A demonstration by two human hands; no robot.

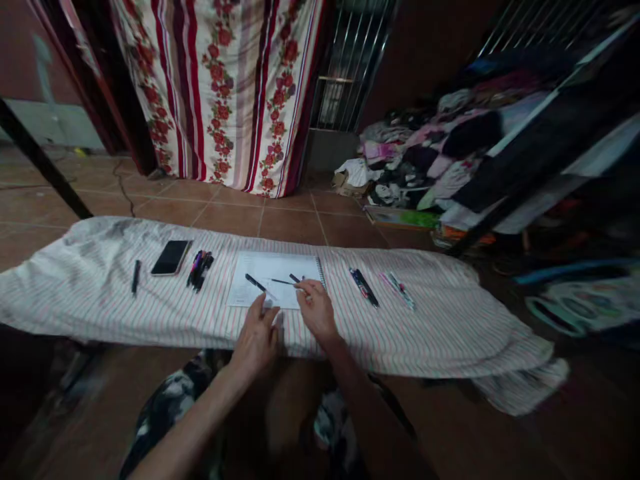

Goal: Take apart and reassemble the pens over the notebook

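Observation:
A spiral notebook (280, 259) lies on the striped cloth in front of me. My right hand (316, 308) is over its right side, fingertips pinched on a slim dark pen (283, 281) that points left across the page. Just behind those fingertips a short dark piece (294, 277) shows, partly hidden; what it is I cannot make out. A black pen (255, 283) rests slantwise on the page. My left hand (257, 332) is at the notebook's front edge, fingers apart and holding nothing visible, its fingertips close to that pen.
Left of the notebook lie a bunch of pens (200, 270), a phone (171, 257) and a single dark pen (135, 277). To the right are dark pens (364, 288) and lighter pens (399, 289). Beyond the cloth-covered surface (440, 333) are a floral curtain (215, 87) and piled clothes (425, 147).

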